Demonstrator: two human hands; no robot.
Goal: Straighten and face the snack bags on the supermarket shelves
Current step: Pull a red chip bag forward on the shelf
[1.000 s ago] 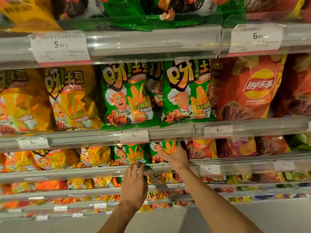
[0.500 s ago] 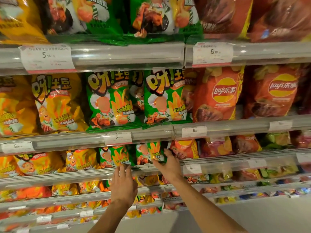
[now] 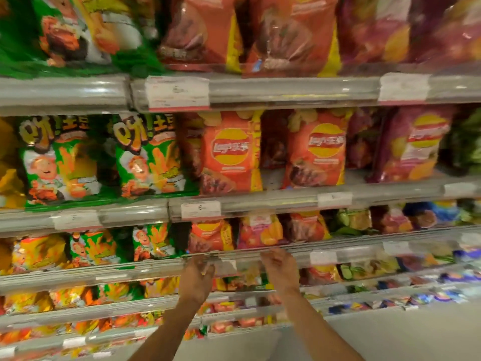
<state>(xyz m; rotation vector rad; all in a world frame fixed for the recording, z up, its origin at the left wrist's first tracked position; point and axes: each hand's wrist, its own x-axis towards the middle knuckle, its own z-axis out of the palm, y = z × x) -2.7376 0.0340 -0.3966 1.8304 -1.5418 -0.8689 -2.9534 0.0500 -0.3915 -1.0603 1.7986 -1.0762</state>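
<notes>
Snack bags on tiered supermarket shelves. The red bags [image 3: 231, 152] stand upright on the middle shelf, logos forward, leaning a little against their neighbours; smaller red bags [image 3: 210, 237] sit one tier down, directly above the hands. Green bags [image 3: 151, 155] fill the bays to the left, also face out. Each tier ends in a clear rail [image 3: 286, 201] that carries price tags [image 3: 200, 209] and stops bags sliding off.

Both hands are raised at the rail of the lower tier. The left hand [image 3: 199, 276] has its fingers curled near the rail. The right hand [image 3: 279, 267] is likewise loosely curled. Motion blur hides whether either grip holds anything, so this cannot be told. Judged from position, the small red bags above look to be next for facing.
</notes>
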